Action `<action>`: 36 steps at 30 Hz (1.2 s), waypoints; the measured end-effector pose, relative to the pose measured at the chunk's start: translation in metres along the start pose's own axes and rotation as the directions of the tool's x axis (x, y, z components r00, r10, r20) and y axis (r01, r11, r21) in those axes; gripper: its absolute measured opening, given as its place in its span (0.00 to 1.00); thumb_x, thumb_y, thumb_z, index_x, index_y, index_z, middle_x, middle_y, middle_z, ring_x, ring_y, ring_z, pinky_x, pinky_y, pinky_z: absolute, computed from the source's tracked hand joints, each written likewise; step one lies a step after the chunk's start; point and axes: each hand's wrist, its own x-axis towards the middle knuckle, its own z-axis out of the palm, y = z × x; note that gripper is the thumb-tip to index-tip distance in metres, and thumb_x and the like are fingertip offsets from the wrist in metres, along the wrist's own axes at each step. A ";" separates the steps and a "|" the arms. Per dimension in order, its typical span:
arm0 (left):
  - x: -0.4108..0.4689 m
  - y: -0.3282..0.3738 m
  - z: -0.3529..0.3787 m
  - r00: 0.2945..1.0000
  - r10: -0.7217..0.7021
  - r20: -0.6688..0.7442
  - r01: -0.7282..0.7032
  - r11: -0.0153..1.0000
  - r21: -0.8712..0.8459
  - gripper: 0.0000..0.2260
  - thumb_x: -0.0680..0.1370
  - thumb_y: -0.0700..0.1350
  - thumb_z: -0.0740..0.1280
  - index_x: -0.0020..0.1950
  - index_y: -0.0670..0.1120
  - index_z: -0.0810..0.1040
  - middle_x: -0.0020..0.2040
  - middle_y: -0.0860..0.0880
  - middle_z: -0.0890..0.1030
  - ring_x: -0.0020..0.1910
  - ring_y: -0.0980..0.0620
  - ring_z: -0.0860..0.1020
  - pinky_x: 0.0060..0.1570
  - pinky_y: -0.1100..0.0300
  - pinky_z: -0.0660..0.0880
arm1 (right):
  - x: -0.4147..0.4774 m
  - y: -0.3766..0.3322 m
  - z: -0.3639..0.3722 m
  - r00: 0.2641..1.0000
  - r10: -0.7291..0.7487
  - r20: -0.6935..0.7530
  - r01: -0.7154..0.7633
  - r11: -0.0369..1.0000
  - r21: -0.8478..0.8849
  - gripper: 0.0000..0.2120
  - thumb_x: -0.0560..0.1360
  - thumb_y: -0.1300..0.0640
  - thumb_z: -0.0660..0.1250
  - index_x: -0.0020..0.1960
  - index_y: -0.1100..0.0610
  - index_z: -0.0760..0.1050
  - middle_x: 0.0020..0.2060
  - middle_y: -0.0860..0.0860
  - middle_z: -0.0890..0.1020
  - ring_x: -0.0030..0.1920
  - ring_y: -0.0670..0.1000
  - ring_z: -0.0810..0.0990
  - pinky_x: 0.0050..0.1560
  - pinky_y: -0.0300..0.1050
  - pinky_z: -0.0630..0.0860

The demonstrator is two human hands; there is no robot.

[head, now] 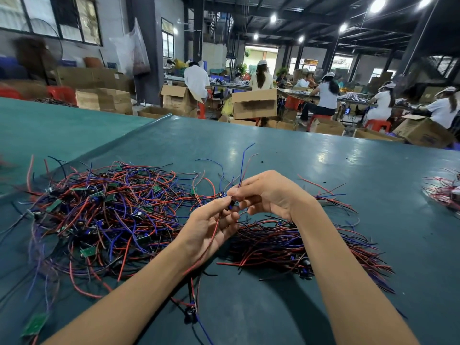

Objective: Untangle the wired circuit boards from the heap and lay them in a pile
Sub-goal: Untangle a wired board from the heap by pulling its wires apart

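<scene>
- Left hand (211, 225) and right hand (263, 192) both pinch one wired board (230, 204), lifted between heap (104, 215) and pile (298, 242).
- Step judged: freeing its wires.
- Next: draw clear, then lay it rightward on the pile.

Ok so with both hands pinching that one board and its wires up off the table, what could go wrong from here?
1. Wires trail from the left hand back toward the tangled heap; pulling may drag more boards along or strain a solder joint.
2. The right hand pinches thin wire ends; that grip could slip.
3. The sorted pile lies just under the hands, so dangling wires might snag it.
</scene>
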 end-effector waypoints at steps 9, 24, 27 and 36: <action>-0.002 0.000 0.001 0.996 -0.009 0.085 0.001 0.995 0.098 0.09 0.74 0.44 0.69 0.49 0.42 0.86 0.38 0.45 0.81 0.33 0.53 0.80 0.35 0.63 0.79 | 0.003 -0.006 -0.007 0.967 -0.088 -0.238 0.093 0.996 0.008 0.06 0.77 0.65 0.70 0.43 0.66 0.83 0.28 0.52 0.79 0.26 0.46 0.75 0.24 0.36 0.69; -0.003 -0.004 0.000 0.988 -0.027 0.151 0.014 0.996 0.086 0.10 0.75 0.44 0.67 0.49 0.41 0.86 0.39 0.43 0.81 0.34 0.52 0.81 0.32 0.63 0.75 | 0.016 0.001 -0.032 0.741 -0.324 -0.587 0.322 0.940 -0.113 0.10 0.74 0.58 0.75 0.35 0.60 0.84 0.30 0.56 0.84 0.27 0.53 0.75 0.30 0.44 0.73; -0.003 -0.004 0.000 0.988 -0.036 0.150 0.021 0.995 0.096 0.10 0.75 0.45 0.67 0.49 0.42 0.86 0.39 0.43 0.81 0.34 0.52 0.80 0.32 0.64 0.75 | 0.017 0.004 -0.035 0.735 -0.361 -0.574 0.312 0.932 -0.187 0.12 0.75 0.57 0.75 0.34 0.60 0.84 0.30 0.55 0.84 0.29 0.56 0.77 0.31 0.46 0.75; -0.002 -0.006 -0.001 0.986 -0.055 0.157 0.027 0.984 0.176 0.12 0.76 0.48 0.66 0.52 0.40 0.82 0.40 0.45 0.83 0.31 0.53 0.80 0.30 0.65 0.72 | 0.008 0.001 -0.044 0.781 -0.190 -0.595 0.353 0.920 0.169 0.07 0.73 0.61 0.77 0.39 0.63 0.83 0.28 0.53 0.80 0.27 0.48 0.76 0.25 0.38 0.73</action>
